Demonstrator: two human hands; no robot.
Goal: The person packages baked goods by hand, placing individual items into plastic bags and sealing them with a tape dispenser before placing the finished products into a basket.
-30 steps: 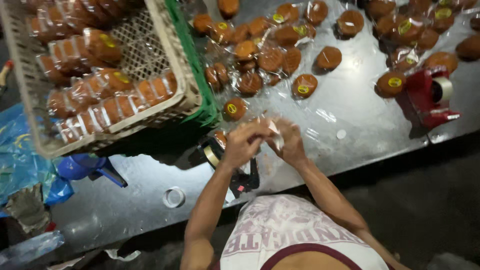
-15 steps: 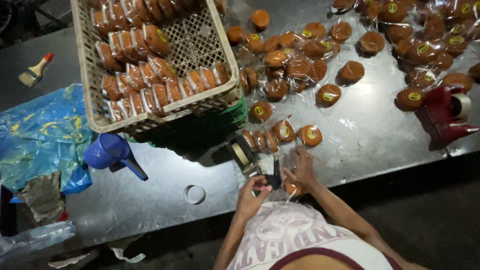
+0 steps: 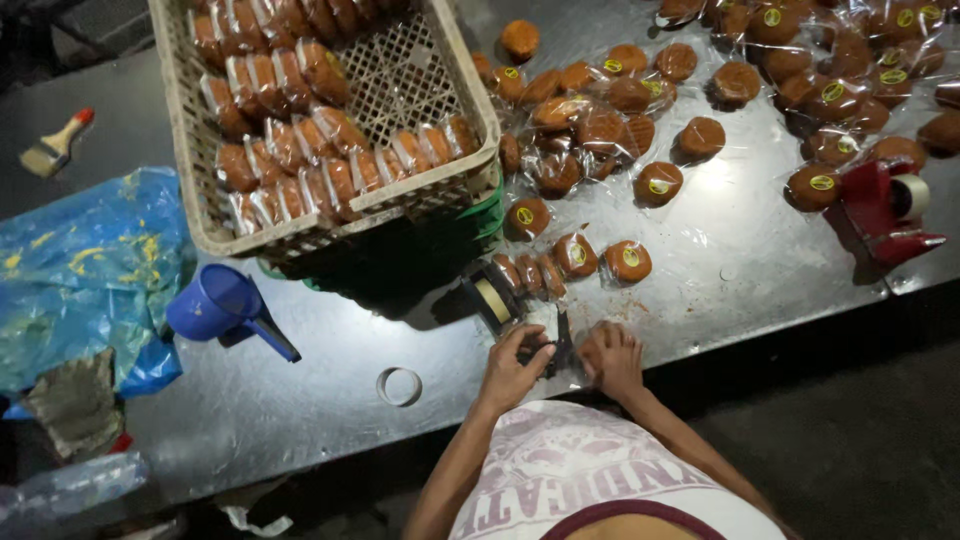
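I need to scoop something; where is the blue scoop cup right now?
In the head view, the blue scoop cup lies on the dark table, left of the hands, just below the beige crate and beside the blue plastic sheet.

The counter [image 3: 330, 400] is dark grey with a dull sheen. The crate [image 3: 470, 190] at its far edge is beige with a lattice-patterned floor, filled with orange-brown cakes in clear wrap. The loose wrapped cakes [image 3: 628, 260] are brown, each with a small round yellow sticker. The scoop [image 3: 225, 310] is blue, as is the crumpled plastic bag [image 3: 80, 270], which is flecked with yellow. The tape dispenser [image 3: 880, 210] near the right edge is red, and the tape ring [image 3: 400, 386] is pale. The brush [image 3: 55, 145] has a red-tipped handle. The shirt [image 3: 590, 480] is pinkish white with maroon print.
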